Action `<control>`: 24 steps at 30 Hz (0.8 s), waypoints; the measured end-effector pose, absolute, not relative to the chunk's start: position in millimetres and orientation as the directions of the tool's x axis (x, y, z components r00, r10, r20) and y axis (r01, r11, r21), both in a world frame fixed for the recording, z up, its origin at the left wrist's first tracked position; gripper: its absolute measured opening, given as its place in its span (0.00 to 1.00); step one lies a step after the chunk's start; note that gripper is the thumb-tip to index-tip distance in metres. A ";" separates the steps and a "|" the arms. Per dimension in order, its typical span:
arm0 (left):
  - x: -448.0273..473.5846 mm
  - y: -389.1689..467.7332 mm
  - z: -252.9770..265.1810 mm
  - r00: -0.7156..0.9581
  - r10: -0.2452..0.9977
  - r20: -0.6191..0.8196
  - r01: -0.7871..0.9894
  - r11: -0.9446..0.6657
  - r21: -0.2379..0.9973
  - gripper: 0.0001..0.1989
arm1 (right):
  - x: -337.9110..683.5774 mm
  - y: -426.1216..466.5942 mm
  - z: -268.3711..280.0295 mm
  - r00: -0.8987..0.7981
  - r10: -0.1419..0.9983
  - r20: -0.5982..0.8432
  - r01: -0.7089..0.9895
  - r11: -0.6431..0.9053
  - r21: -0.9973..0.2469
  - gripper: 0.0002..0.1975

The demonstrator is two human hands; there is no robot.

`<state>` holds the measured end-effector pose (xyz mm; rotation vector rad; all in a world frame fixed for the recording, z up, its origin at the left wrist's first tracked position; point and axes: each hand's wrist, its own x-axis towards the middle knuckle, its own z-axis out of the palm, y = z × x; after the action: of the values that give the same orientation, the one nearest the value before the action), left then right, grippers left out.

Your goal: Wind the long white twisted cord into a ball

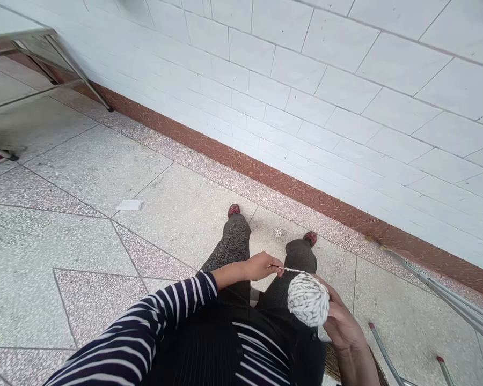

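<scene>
A ball of thick white-and-grey yarn (308, 299) rests in my right hand (342, 321), whose fingers curl around its back and right side. From the top of the ball a short twisted strand (295, 270) runs left to my left hand (263, 266). Thumb and fingers of that hand are pinched on the strand's end. A thin dark line shows at those fingertips, too small to name. Both hands are above my lap, the ball in front of my right thigh. Part of my right hand's fingers is hidden behind the ball.
Between my feet on the floor lies a small pale speckled ball (278, 232). A white paper piece (129, 205) lies to the left. Metal-legged furniture (80, 72) stands at upper left, metal legs (382, 343) at lower right. A tiled wall (265, 80) rises ahead.
</scene>
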<state>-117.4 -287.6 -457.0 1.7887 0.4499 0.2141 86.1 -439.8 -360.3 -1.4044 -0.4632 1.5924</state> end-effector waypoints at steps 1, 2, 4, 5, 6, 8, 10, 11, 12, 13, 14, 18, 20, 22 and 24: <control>-122.4 -282.2 -460.9 0.904 0.416 -0.100 0.226 -0.265 0.938 0.13 | 90.1 -442.1 -358.9 0.117 0.824 -0.554 -0.404 -0.470 -0.785 0.25; -127.2 -276.1 -464.4 0.894 0.433 -0.113 0.271 -0.324 0.906 0.13 | 93.8 -443.8 -356.0 0.152 0.822 -0.548 -0.421 -0.448 -0.789 0.25; -135.2 -262.9 -468.7 0.861 0.487 -0.146 0.380 -0.427 0.821 0.11 | 99.3 -445.1 -346.7 0.198 0.811 -0.551 -0.441 -0.428 -0.789 0.25; -137.7 -256.9 -468.5 0.835 0.529 -0.155 0.437 -0.463 0.771 0.10 | 100.3 -444.6 -340.9 0.202 0.808 -0.553 -0.445 -0.427 -0.787 0.26; -138.8 -252.1 -466.2 0.805 0.574 -0.152 0.484 -0.486 0.728 0.09 | 100.0 -443.3 -334.8 0.189 0.811 -0.554 -0.444 -0.432 -0.785 0.27; -135.7 -248.6 -454.8 0.769 0.631 -0.099 0.508 -0.510 0.694 0.11 | 94.8 -437.9 -323.3 0.134 0.829 -0.543 -0.418 -0.449 -0.790 0.31; -125.5 -255.2 -436.4 0.791 0.611 0.027 0.391 -0.539 0.746 0.19 | 84.5 -429.4 -314.4 0.062 0.851 -0.522 -0.351 -0.471 -0.809 0.33; -118.5 -261.7 -426.2 0.815 0.570 0.105 0.284 -0.550 0.785 0.23 | 78.3 -424.6 -311.2 0.029 0.859 -0.512 -0.303 -0.481 -0.823 0.33; -111.1 -269.5 -416.7 0.835 0.519 0.185 0.162 -0.553 0.817 0.25 | 72.1 -419.9 -308.9 -0.001 0.864 -0.504 -0.250 -0.488 -0.836 0.33; -104.0 -277.7 -408.9 0.847 0.467 0.255 0.049 -0.546 0.837 0.24 | 66.4 -415.9 -307.3 -0.027 0.868 -0.496 -0.202 -0.490 -0.848 0.33; -98.0 -285.5 -403.5 0.852 0.427 0.303 -0.036 -0.530 0.847 0.22 | 61.9 -412.8 -306.6 -0.046 0.870 -0.491 -0.166 -0.491 -0.855 0.32; -94.3 -302.6 -408.6 0.883 0.409 0.230 -0.028 -0.442 0.897 0.11 | 58.5 -413.2 -310.6 -0.032 0.852 -0.523 -0.191 -0.518 -0.833 0.31; -103.5 -301.5 -420.5 0.894 0.432 0.122 0.071 -0.406 0.911 0.13 | 62.7 -418.5 -315.7 0.013 0.826 -0.563 -0.281 -0.537 -0.795 0.30; -114.8 -297.0 -431.7 0.904 0.425 0.043 0.142 -0.393 0.909 0.14 | 66.3 -423.1 -320.7 0.048 0.809 -0.585 -0.361 -0.532 -0.766 0.31; -124.7 -291.9 -440.2 0.910 0.415 -0.003 0.185 -0.399 0.898 0.16 | 67.7 -425.1 -323.5 0.077 0.810 -0.581 -0.424 -0.501 -0.755 0.32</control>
<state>-124.7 -291.9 -440.2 1.9892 0.4349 0.2669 67.7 -425.1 -323.5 -1.3820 -0.4195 1.6116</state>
